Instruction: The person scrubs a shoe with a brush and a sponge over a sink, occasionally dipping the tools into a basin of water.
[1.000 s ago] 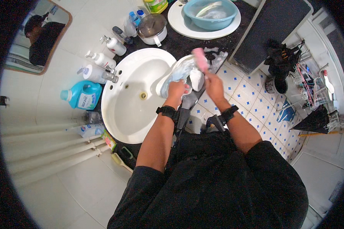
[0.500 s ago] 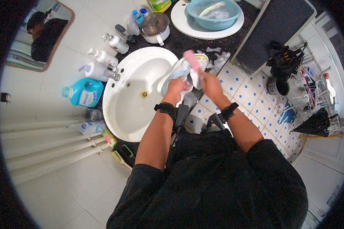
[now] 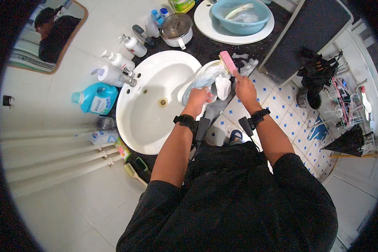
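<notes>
My left hand (image 3: 199, 101) is closed round the near end of a white and pale-blue shoe (image 3: 206, 77), tilted over the right rim of the sink. Part of the shoe is hidden by my fingers, and a white flap like a tongue stands out on its right side. In my right hand (image 3: 245, 89) is a pink scrubbing brush (image 3: 227, 62), gripped by its lower end. The brush head lies against the far right end of the shoe, where some foam shows.
The white sink (image 3: 143, 119) lies to the left, with pump bottles (image 3: 135, 46) and a blue detergent jug (image 3: 97, 97) behind it. A lidded pot (image 3: 176, 31) and a light-blue basin (image 3: 241, 27) of suds stand farther back. Foam (image 3: 248, 66) covers part of the dark counter.
The brush has moved right along the shoe to its far right end, and its motion blur has gone. My left hand keeps its hold on the shoe. The whole view has shifted slightly.
</notes>
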Motion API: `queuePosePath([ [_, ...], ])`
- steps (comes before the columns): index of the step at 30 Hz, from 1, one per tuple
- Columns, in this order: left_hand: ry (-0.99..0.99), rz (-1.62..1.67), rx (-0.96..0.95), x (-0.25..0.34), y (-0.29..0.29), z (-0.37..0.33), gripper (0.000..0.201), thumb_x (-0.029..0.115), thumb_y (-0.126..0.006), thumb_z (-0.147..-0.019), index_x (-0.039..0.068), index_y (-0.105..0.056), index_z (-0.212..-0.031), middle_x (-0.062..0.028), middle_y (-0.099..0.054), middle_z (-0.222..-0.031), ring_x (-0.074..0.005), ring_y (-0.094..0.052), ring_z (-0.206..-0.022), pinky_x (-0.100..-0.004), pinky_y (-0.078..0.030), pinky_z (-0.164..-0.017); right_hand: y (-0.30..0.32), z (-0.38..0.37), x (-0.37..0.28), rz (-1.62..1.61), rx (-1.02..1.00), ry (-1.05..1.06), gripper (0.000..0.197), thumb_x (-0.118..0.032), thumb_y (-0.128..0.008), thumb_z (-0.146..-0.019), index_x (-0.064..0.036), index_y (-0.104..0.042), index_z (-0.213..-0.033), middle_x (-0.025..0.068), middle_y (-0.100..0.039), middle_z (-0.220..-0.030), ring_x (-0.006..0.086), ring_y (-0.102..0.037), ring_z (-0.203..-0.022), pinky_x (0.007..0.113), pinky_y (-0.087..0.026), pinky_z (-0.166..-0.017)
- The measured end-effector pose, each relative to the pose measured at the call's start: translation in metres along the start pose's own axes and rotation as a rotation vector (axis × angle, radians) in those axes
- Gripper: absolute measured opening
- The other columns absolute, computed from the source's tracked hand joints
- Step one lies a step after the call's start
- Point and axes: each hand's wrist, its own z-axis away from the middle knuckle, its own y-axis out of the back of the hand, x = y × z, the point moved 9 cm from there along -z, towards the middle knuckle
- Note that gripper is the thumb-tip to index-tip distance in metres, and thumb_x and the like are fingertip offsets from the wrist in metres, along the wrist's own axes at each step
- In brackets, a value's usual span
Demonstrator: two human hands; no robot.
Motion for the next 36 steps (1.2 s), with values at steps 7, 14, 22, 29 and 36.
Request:
queuePosePath([
  [7,-0.041,-0.049,-0.002,-0.007,-0.001,-0.005,0.027,0.017,-0.053,-0.091,-0.009,-0.057,-0.099,-0.0121,-0.061,-0.077,-0.0195,-0.059,-0.063,-0.0306,-0.048,-0.057,-0.002,-0.004,0.004,0.027,-0.048,0.037,0.049,-0.006,-0.050,-0.082,-0.0159,-0.050,-0.130,0.0211,-0.057,-0.086,0.0391,-0.058,-0.081,0.048,-0.047,-0.073],
  [14,-0.041,-0.186,-0.033,-0.007,0.001,0.000,0.033,0.017,-0.052,-0.092,-0.014,-0.055,-0.103,-0.0139,-0.063,-0.077,-0.0201,-0.059,-0.060,-0.0309,-0.048,-0.055,-0.024,0.048,-0.082,0.047,-0.318,0.342,0.062,-0.004,-0.050,-0.080,-0.0161,-0.037,-0.139,0.0200,-0.056,-0.090,0.0370,-0.060,-0.070,0.046,-0.050,-0.060],
  [22,0.043,-0.108,-0.032,-0.009,0.000,-0.005,0.033,0.015,-0.048,-0.092,-0.009,-0.055,-0.114,-0.0142,-0.064,-0.077,-0.0192,-0.059,-0.056,-0.0299,-0.047,-0.051,-0.006,0.004,-0.002,0.179,-0.094,0.044,0.054,-0.009,-0.044,-0.087,-0.0212,-0.032,-0.139,0.0185,-0.057,-0.096,0.0368,-0.064,-0.072,0.049,-0.053,-0.060],
  [29,0.067,-0.193,-0.060,-0.003,-0.005,0.003,0.033,0.019,-0.049,-0.093,-0.009,-0.054,-0.111,-0.0140,-0.064,-0.084,-0.0209,-0.060,-0.064,-0.0322,-0.050,-0.060,-0.010,0.021,-0.018,0.167,-0.187,0.183,0.049,-0.006,-0.046,-0.084,-0.0179,-0.046,-0.132,0.0190,-0.057,-0.088,0.0356,-0.063,-0.071,0.047,-0.052,-0.059],
  [36,0.067,-0.092,-0.038,-0.011,-0.004,-0.008,0.029,0.016,-0.050,-0.092,-0.010,-0.056,-0.104,-0.0133,-0.064,-0.083,-0.0205,-0.059,-0.062,-0.0311,-0.050,-0.056,-0.027,0.047,-0.070,0.015,-0.334,0.338,0.053,-0.009,-0.047,-0.085,-0.0189,-0.039,-0.136,0.0196,-0.059,-0.097,0.0381,-0.064,-0.080,0.049,-0.053,-0.069],
])
